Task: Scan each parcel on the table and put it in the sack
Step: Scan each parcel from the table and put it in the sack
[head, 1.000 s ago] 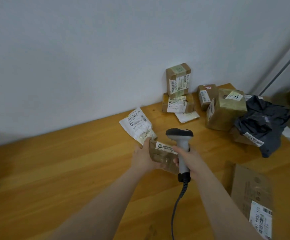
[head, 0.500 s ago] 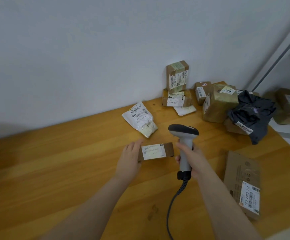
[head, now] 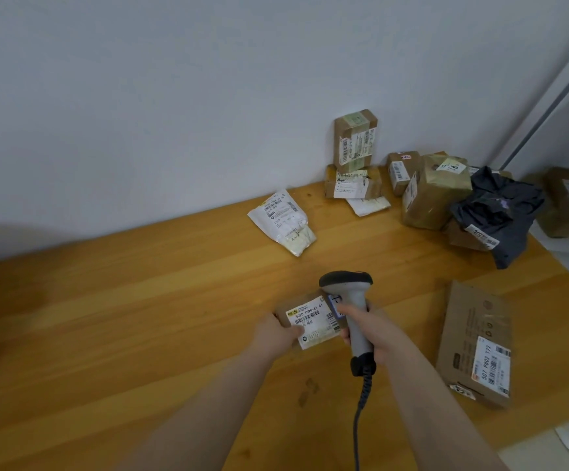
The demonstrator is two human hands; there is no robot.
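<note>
Parcel (head: 312, 322) over mid-table (head: 106, 317), left hand (head: 276, 334) grasping its near-left end. Right end hidden behind scanner (head: 347, 287) (right hand (head: 368, 329) clenched round the handle). Label small print blurred. Bare wood leftward to the edge.

A plain, pale wall (head: 174, 96) rises behind the far edge of a honey-coloured wooden tabletop (head: 106, 334). At the far right a grey frame (head: 548, 115) slants upward. Pale floor (head: 541, 460) shows past the near right corner.
</note>
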